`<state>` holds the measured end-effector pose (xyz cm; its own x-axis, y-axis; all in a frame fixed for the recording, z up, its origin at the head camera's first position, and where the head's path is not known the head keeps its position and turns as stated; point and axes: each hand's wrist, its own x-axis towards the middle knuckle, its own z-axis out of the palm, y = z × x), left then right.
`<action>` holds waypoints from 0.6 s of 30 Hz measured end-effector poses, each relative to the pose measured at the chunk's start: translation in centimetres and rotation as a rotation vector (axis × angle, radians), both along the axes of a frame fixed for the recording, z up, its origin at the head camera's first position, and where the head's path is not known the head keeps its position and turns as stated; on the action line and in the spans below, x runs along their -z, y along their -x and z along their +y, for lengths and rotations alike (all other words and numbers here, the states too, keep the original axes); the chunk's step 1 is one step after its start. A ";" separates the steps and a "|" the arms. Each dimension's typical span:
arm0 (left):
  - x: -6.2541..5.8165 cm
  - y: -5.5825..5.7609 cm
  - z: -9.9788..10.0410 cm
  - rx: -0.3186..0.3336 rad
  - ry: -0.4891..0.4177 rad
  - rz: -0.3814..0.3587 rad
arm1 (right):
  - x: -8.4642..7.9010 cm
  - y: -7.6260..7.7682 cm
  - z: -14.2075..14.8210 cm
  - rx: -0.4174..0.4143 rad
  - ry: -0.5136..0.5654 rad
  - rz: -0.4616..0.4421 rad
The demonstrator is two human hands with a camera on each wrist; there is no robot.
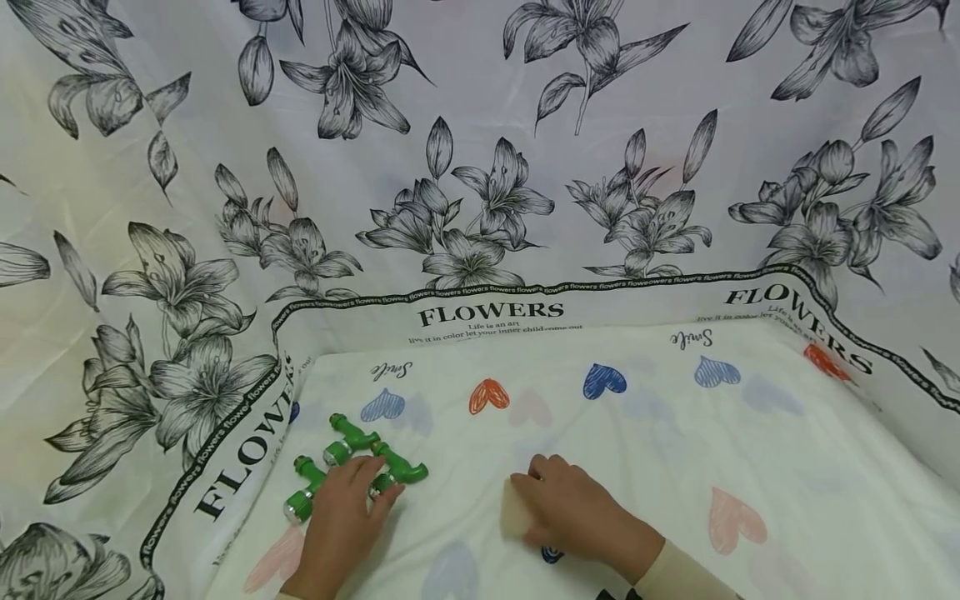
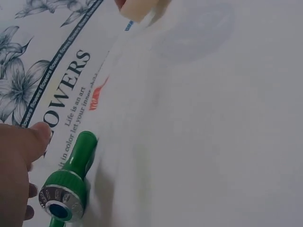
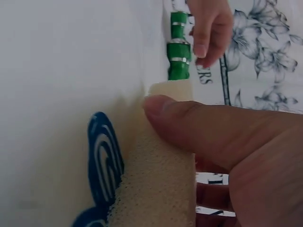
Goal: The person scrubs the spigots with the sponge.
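Three green taps [image 1: 403, 465] with silvery rings lie grouped at the left of the heart-printed sheet. My left hand [image 1: 347, 510] is over the near side of the group, thumb and fingers spread apart close to the rightmost tap. In the left wrist view, one tap [image 2: 78, 177] shows just beside those fingers, with nothing between them. A cream-coloured sponge [image 1: 514, 510] with a porous face is gripped in my right hand [image 1: 577, 512], low over the sheet. Seen from the right wrist, the thumb [image 3: 175, 118] presses along the sponge's side.
The white sheet [image 1: 615, 450] carries printed hearts and words. Flower-printed cloth [image 1: 480, 125] rises behind it and at both sides. Beside the right wrist, a small black object [image 1: 618, 594] shows at the bottom edge.
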<state>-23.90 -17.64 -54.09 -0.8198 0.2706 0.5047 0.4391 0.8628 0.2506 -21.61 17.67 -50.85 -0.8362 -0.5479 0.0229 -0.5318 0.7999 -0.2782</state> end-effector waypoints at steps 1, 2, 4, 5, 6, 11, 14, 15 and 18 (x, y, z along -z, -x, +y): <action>0.0 -0.2 0.3 0.017 0.023 0.019 | 0.1 -0.1 0.0 -0.003 -0.007 -0.003; 0.0 -0.4 0.6 0.037 0.046 0.036 | 0.3 -0.2 -0.1 -0.007 -0.014 -0.003; -0.1 -0.9 1.3 0.075 0.082 0.054 | 0.6 -0.4 -0.1 -0.009 -0.025 -0.002; -0.2 -1.1 1.8 0.089 0.091 0.059 | 0.7 -0.5 -0.1 -0.008 -0.030 0.003; -0.5 -1.3 2.2 0.098 0.097 0.060 | 0.8 -0.6 -0.1 -0.007 -0.032 0.013; -2.3 -2.2 4.3 0.130 0.126 0.012 | 1.0 -1.2 -0.1 0.023 -0.032 0.044; -3.3 -2.5 5.2 0.156 0.163 -0.023 | 0.7 -1.4 0.3 0.052 -0.033 0.091; -3.7 -2.6 5.5 0.162 0.178 -0.026 | 0.5 -1.4 0.5 0.062 -0.031 0.118; -4.6 -2.8 5.9 0.167 0.202 -0.020 | -0.2 -1.2 1.5 0.110 -0.010 0.178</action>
<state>-21.08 -11.74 -49.45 -0.7644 0.4971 0.4106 0.5766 0.8120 0.0904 -20.36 19.15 -50.69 -0.8741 -0.4548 0.1704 -0.4814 0.8580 -0.1792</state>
